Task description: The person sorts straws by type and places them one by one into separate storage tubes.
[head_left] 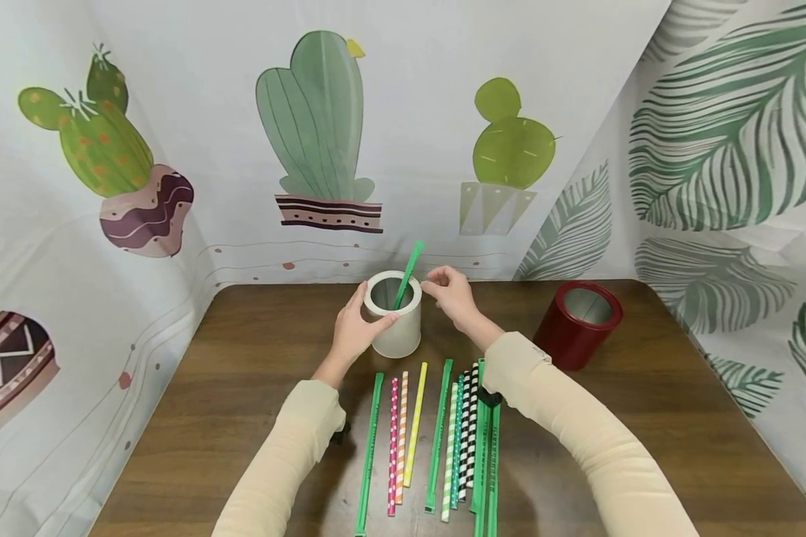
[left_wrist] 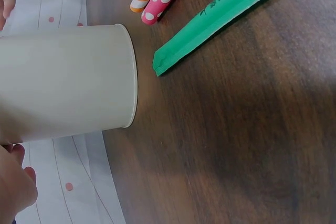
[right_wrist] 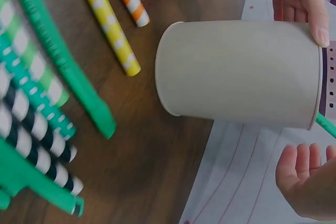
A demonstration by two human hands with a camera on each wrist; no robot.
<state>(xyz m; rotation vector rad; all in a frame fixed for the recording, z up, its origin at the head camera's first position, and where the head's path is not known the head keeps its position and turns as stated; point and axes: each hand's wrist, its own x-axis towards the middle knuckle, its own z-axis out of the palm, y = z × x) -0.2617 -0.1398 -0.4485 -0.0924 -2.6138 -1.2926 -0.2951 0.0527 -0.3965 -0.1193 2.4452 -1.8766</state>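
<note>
A white can (head_left: 398, 337) stands upright near the back of the wooden table. My left hand (head_left: 357, 328) holds its left side, with the thumb at the front of the rim and the fingers on the far left. A green wrapped straw (head_left: 409, 274) leans inside, its upper end sticking out above the rim. Just right of the can is my right hand (head_left: 453, 295), fingers loosely bent and holding nothing. The right wrist view shows that same hand (right_wrist: 307, 179) apart from the can wall (right_wrist: 239, 72).
In front of the can lie several straws in a row: green wrapped ones (head_left: 370, 455), pink dotted (head_left: 392, 447), orange striped (head_left: 401, 440), yellow (head_left: 416, 425) and black-and-white striped (head_left: 472, 425). A dark red can (head_left: 573, 335) stands at the right. A cactus-print cloth (head_left: 416, 149) hangs behind the table.
</note>
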